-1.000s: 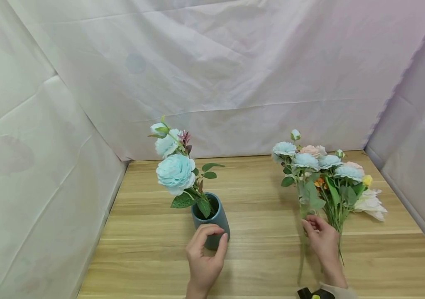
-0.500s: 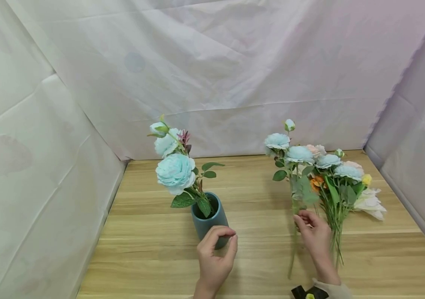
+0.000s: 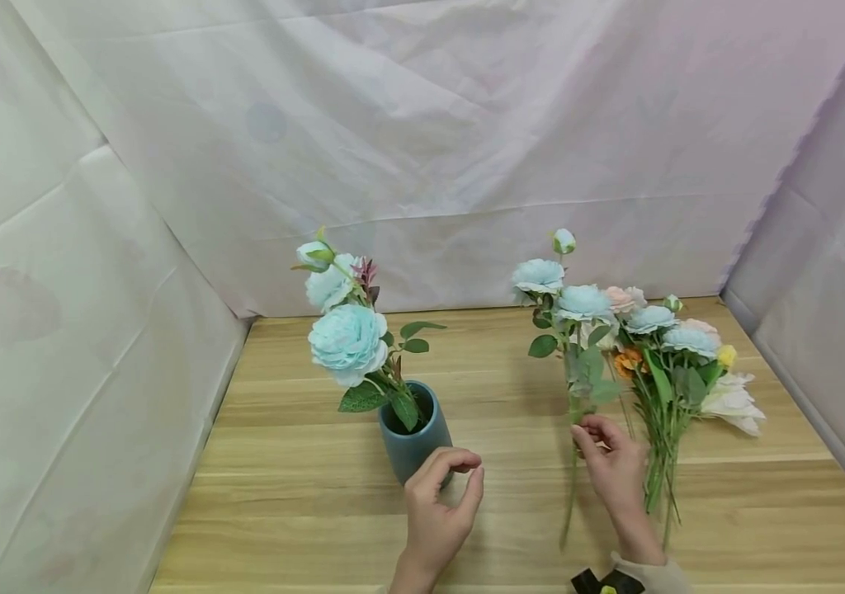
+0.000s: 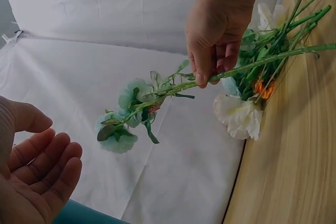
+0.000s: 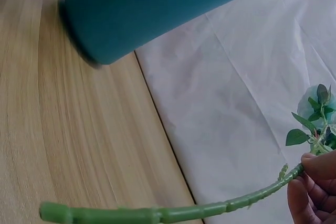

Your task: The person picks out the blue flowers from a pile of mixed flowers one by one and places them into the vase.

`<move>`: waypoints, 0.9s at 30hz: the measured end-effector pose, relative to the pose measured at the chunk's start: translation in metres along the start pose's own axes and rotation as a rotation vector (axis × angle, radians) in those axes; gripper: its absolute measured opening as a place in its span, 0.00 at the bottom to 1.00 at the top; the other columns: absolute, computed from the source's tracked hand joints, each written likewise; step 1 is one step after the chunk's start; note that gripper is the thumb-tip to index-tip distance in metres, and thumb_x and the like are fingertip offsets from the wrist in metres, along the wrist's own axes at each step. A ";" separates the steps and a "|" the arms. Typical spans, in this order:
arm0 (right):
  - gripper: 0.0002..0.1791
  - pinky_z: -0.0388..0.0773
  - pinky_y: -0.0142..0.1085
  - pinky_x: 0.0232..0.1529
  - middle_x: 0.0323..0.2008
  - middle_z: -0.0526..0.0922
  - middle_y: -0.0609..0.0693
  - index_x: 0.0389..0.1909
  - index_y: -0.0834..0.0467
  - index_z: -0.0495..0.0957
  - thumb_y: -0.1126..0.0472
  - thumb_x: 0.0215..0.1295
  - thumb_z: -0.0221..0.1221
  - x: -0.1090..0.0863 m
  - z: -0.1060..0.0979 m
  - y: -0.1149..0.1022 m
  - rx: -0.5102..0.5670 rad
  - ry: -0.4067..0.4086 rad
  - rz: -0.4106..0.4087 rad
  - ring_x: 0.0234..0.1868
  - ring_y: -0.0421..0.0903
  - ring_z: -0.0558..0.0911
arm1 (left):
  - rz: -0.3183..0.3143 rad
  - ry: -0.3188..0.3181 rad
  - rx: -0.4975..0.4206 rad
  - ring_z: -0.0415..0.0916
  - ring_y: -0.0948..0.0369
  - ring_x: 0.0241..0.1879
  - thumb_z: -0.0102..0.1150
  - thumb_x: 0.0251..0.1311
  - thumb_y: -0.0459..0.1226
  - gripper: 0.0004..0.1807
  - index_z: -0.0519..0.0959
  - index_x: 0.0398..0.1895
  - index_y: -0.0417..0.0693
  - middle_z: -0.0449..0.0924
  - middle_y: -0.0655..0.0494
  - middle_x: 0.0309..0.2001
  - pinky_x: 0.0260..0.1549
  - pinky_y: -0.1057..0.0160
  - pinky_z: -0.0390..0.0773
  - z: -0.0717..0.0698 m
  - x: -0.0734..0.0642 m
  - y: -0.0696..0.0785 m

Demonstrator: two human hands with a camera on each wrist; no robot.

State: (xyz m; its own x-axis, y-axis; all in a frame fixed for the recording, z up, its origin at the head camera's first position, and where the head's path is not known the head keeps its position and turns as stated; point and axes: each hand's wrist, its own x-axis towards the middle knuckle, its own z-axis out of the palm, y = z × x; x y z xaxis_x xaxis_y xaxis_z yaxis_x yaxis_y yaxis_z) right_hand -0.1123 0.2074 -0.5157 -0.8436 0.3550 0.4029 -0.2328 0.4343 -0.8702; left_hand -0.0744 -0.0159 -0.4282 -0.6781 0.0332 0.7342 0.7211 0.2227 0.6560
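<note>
My right hand (image 3: 614,469) pinches the green stem (image 5: 199,212) of an artificial flower spray between thumb and fingers. The spray carries light-blue blooms (image 3: 539,276), a bud and leaves at the top, and its lower stem hangs below the hand. In front of the dark teal vase (image 3: 409,450) is my left hand (image 3: 439,518), holding nothing, its fingers loosely curved and the thumb apart from them. One blue flower spray (image 3: 348,345) stands in the vase, leaning left. The hand overlaps the vase's lower part in the head view.
A bunch of artificial flowers lies on the wooden table (image 3: 304,511) at the right, with pale-blue and pink blooms, an orange flower (image 3: 628,361) and a white lily-like flower (image 3: 734,403). White cloth (image 3: 430,124) hangs behind and along both sides.
My right hand has moved left with the blue flower spray, away from the bunch. The left hand has shifted right across the front of the vase.
</note>
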 end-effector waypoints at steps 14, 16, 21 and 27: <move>0.05 0.75 0.24 0.19 0.20 0.77 0.62 0.26 0.74 0.76 0.83 0.49 0.60 -0.002 0.009 -0.055 0.099 -0.027 -0.028 0.19 0.38 0.77 | -0.012 -0.040 -0.006 0.77 0.56 0.28 0.60 0.42 0.16 0.13 0.77 0.31 0.37 0.78 0.46 0.28 0.32 0.68 0.78 0.005 -0.003 -0.004; 0.06 0.75 0.24 0.19 0.20 0.76 0.61 0.26 0.73 0.76 0.84 0.49 0.59 -0.003 0.010 -0.056 0.124 -0.030 -0.041 0.19 0.37 0.76 | -0.011 -0.040 -0.001 0.78 0.56 0.28 0.60 0.43 0.17 0.13 0.77 0.31 0.37 0.78 0.46 0.28 0.32 0.68 0.79 0.006 -0.004 -0.005; 0.07 0.75 0.24 0.19 0.19 0.75 0.60 0.27 0.74 0.76 0.85 0.49 0.58 -0.006 0.013 -0.059 0.182 -0.031 -0.064 0.19 0.36 0.76 | -0.014 -0.041 0.010 0.78 0.57 0.28 0.60 0.44 0.17 0.12 0.77 0.31 0.37 0.78 0.47 0.28 0.31 0.69 0.78 0.007 -0.004 -0.006; 0.07 0.74 0.24 0.19 0.20 0.76 0.57 0.27 0.74 0.75 0.86 0.48 0.58 -0.008 0.017 -0.066 0.219 -0.046 -0.083 0.18 0.35 0.76 | -0.016 -0.044 0.004 0.78 0.56 0.28 0.60 0.42 0.16 0.13 0.77 0.31 0.37 0.78 0.46 0.28 0.31 0.68 0.78 0.008 -0.004 -0.006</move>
State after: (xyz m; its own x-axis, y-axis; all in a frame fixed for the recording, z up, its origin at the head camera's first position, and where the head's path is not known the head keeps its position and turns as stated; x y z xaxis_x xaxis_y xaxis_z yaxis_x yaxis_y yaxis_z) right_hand -0.0986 0.1619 -0.4664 -0.8371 0.2851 0.4668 -0.3975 0.2692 -0.8772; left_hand -0.0771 -0.0096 -0.4366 -0.6955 0.0728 0.7148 0.7094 0.2276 0.6671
